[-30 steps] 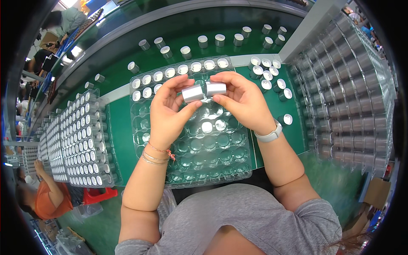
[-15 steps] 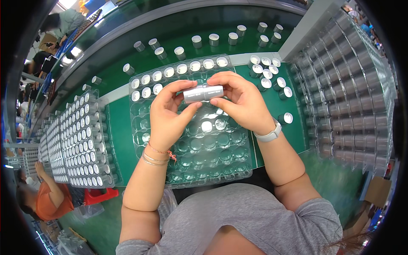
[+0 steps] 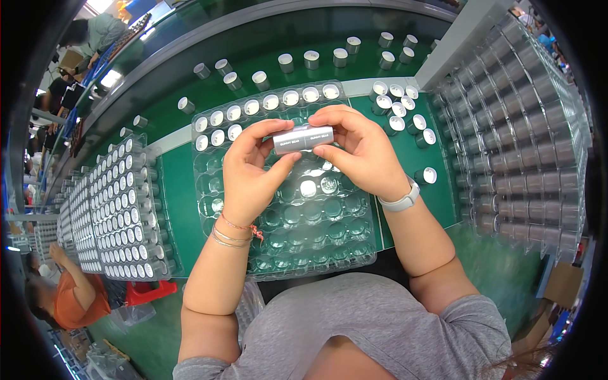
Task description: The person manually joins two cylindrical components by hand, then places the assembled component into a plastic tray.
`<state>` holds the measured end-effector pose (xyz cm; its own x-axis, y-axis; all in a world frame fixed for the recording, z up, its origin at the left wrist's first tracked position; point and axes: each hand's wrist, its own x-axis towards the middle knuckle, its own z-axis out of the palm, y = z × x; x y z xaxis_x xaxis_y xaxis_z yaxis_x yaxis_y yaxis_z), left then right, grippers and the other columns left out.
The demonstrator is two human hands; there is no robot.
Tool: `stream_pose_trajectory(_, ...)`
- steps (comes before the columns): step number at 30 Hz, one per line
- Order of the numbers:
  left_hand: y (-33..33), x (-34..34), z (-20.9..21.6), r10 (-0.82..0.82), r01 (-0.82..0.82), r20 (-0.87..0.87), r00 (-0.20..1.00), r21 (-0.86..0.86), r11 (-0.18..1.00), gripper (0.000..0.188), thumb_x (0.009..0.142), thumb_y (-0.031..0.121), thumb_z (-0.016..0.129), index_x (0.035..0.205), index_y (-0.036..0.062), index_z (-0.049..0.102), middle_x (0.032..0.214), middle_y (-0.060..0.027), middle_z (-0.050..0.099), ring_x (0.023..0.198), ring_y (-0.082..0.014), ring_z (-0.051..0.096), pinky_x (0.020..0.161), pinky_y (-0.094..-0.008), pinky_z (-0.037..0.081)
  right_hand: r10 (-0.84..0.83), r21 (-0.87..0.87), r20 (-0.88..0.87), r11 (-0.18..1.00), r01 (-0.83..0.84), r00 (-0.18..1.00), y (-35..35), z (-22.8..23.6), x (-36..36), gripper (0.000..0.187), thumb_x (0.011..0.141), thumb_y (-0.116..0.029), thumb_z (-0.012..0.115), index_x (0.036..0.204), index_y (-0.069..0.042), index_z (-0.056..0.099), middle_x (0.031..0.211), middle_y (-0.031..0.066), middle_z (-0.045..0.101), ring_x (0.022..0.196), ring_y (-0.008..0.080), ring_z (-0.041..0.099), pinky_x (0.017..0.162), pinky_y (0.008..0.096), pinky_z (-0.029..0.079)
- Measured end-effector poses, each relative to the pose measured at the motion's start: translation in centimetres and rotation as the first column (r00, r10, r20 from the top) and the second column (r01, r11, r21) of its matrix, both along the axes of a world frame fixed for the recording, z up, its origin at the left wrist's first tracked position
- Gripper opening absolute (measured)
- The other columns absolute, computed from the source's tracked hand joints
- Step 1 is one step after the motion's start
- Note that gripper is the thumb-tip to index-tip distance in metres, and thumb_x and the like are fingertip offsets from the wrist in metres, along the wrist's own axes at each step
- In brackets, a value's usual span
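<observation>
Above the clear plastic tray (image 3: 206,166), I hold two short silver cylinders end to end, their printed sides facing me. My left hand (image 3: 256,158) pinches the left cylinder (image 3: 289,143) between thumb and fingers. In the pinch of my right hand (image 3: 354,149) is the right cylinder (image 3: 320,138), its inner end meeting the other one. White-topped silver cylinders (image 3: 271,101) fill the tray's far row and part of the second. Two more sit mid-tray below my hands, one being a white-topped cylinder (image 3: 329,185). My hands hide some of the pockets.
Loose cylinders (image 3: 397,107) stand in a cluster on the green table right of the tray. Others ride the green conveyor (image 3: 266,47) beyond it. Filled trays (image 3: 123,215) are at the left; a tall stack of filled trays (image 3: 519,139) rises at the right. A co-worker (image 3: 76,294) sits far left.
The loose cylinders on the conveyor have shifted slightly left. The two held cylinders have rolled a little, so their printing faces me differently. My hands stay in place.
</observation>
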<state>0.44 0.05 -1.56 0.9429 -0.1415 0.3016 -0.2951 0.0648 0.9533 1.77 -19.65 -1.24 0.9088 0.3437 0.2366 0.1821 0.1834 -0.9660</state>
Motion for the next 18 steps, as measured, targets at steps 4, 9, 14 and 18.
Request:
stream_pose_trajectory(4,-0.03,-0.02,-0.05,0.004,-0.004,-0.013,1.000,-0.001,1.000,0.045,0.074,-0.012,0.071,0.116,-0.0019,0.057,0.118,-0.0124,0.059,0.113,-0.0227,0.058,0.101,-0.0364,0.048,-0.003,-0.005,-0.001,1.000,0.003,1.000,0.05,0.17,-0.05,0.034,0.081,0.012,0.062,0.114,0.004,0.057,0.121,0.0100,0.051,0.113,0.0197,0.054,0.097,0.0327,0.047)
stream_pose_trajectory(9,0.01,0.00,-0.04,0.002,-0.002,-0.018,1.000,-0.003,1.000,0.045,0.074,-0.012,0.071,0.116,-0.0018,0.056,0.119,-0.0122,0.059,0.113,-0.0229,0.058,0.101,-0.0361,0.048,-0.006,-0.010,0.013,1.000,0.006,1.000,0.06,0.03,-0.02,0.035,0.080,0.013,0.062,0.114,0.004,0.057,0.121,0.0103,0.051,0.114,0.0195,0.054,0.097,0.0327,0.047)
stream_pose_trajectory(14,-0.46,0.01,0.61,0.055,-0.055,0.015,0.998,-0.014,0.998,0.047,0.072,-0.013,0.072,0.115,-0.0025,0.055,0.114,-0.0119,0.058,0.110,-0.0234,0.059,0.097,-0.0369,0.050,-0.010,-0.024,0.028,1.000,0.011,1.000,-0.05,-0.21,0.07,0.035,0.081,0.012,0.062,0.114,0.004,0.057,0.120,0.0095,0.051,0.112,0.0192,0.055,0.097,0.0325,0.047)
stream_pose_trajectory(18,0.08,-0.02,0.56,0.081,-0.089,-0.089,0.993,-0.089,0.992,0.048,0.071,-0.013,0.073,0.115,-0.0040,0.054,0.112,-0.0116,0.058,0.108,-0.0218,0.059,0.095,-0.0363,0.052,-0.014,0.074,-0.068,0.997,0.019,0.998,-0.14,-0.15,0.09,0.037,0.085,0.007,0.061,0.121,0.003,0.054,0.117,0.0087,0.056,0.108,0.0187,0.058,0.093,0.0318,0.049)
